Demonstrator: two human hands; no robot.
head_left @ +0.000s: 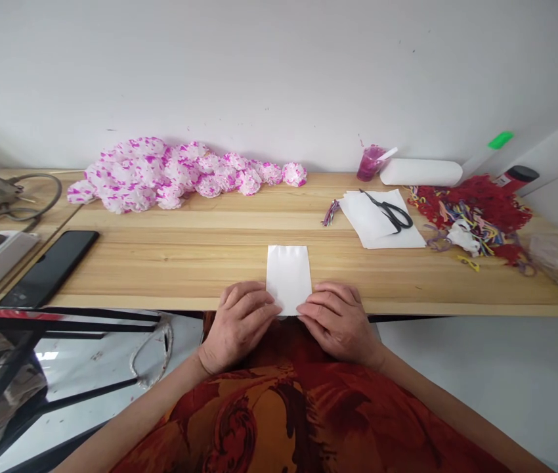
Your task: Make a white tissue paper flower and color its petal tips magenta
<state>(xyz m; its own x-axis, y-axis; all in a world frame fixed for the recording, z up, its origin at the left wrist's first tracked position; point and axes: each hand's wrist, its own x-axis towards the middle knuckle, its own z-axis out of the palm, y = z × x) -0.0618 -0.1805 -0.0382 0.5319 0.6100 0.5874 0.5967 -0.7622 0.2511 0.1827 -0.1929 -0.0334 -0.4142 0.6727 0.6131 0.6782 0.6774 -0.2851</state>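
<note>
Pinching near edge of small white paper rectangle (288,276) at lower centre with left hand (237,325) and right hand (339,322); finished pink-speckled paper flowers (171,172) heaped upper left, white sheet stack (365,223) unused at right.

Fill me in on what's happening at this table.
A person sits at a wooden table, both hands on the near edge of a white paper. The left hand and right hand press its bottom corners. Pink-and-white paper flowers lie along the wall, and scissors rest on a paper stack to the right.
</note>
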